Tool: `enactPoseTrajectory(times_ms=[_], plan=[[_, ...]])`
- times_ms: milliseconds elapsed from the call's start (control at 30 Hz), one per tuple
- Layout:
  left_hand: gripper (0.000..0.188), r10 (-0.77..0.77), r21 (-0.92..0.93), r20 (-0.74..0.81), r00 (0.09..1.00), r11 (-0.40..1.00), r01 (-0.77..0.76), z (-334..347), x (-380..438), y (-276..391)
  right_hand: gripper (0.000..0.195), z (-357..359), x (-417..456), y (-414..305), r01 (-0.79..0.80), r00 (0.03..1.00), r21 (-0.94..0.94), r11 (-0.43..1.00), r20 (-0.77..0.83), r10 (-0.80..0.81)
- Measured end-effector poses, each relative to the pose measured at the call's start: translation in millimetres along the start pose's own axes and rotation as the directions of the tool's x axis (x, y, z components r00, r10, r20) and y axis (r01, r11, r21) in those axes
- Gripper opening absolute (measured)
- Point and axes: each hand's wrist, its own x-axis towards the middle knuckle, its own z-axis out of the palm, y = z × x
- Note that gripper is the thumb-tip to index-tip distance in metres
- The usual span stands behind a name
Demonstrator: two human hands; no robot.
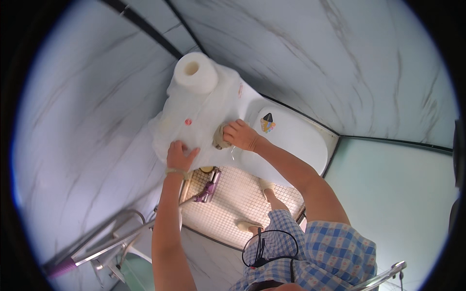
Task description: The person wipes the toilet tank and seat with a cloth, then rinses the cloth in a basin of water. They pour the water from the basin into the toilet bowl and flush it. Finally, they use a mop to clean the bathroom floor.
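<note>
My right hand [238,135] grips a crumpled grey-beige cloth [220,138] against a white surface covered in wrinkled translucent plastic [204,109], which looks like a toilet tank top. Resting on the plastic's near left part, my left hand [182,154] has its thumb and fingers apart and holds nothing. A white paper roll [196,74] stands upright on the far corner of the covered surface. Right of my right hand is the shut white toilet lid [298,136], which bears a colourful sticker [268,123].
Marbled walls [309,54] meet behind the toilet. A purple-headed mop [208,189] rests on the small-tiled floor [233,192], its handle leaning left beneath my left arm. A frosted glass panel [386,182] stands at right. A black cable [260,254] hangs before my body.
</note>
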Motion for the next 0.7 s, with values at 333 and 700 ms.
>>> enactPoseTrajectory(times_ms=[333,700], plan=[[0.04,-0.072,0.103,0.142,0.987,0.993,0.058,-18.5,14.1,23.5,0.039,-1.9,46.1,164.2,-0.519,0.679,0.652,0.553,-0.078,0.73],[0.044,-0.078,0.068,0.161,0.984,0.995,0.068,-12.0,15.2,21.0,0.05,7.4,204.6,216.1,-0.734,0.677,0.609,0.3,0.627,0.385]])
